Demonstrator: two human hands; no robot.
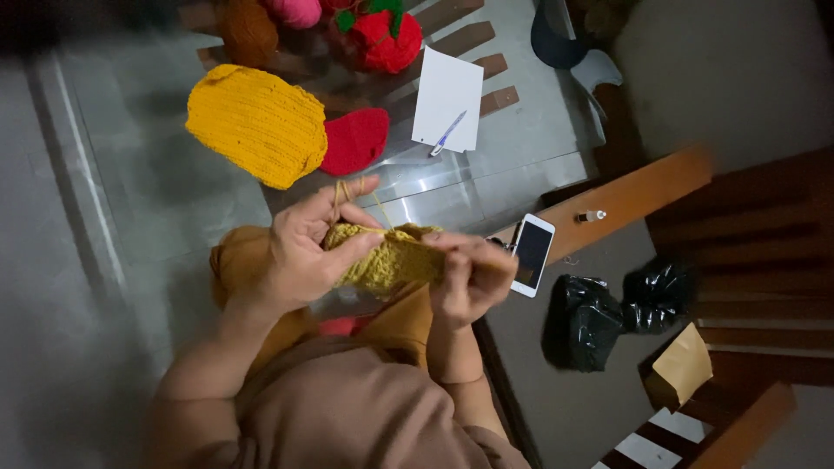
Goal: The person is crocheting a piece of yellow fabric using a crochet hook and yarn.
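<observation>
A small mustard-yellow crocheted piece (388,258) sits between both my hands at mid-frame. My left hand (306,247) grips its left side, with a strand of yellow yarn (340,193) looped over the raised index finger. My right hand (469,276) pinches the right edge, fingers closed; whether it also holds a hook I cannot tell. A large finished yellow crocheted piece (259,123) and a red crocheted piece (356,139) lie on the glass table (165,182) just beyond my hands.
A white sheet of paper (448,94) with a pen (447,133) lies on the table. A red knitted ball (382,36), an orange-brown yarn ball (248,30) and pink yarn (295,10) sit at the far edge. A white phone (532,254), a small bottle (592,215), black plastic bags (608,308) are right.
</observation>
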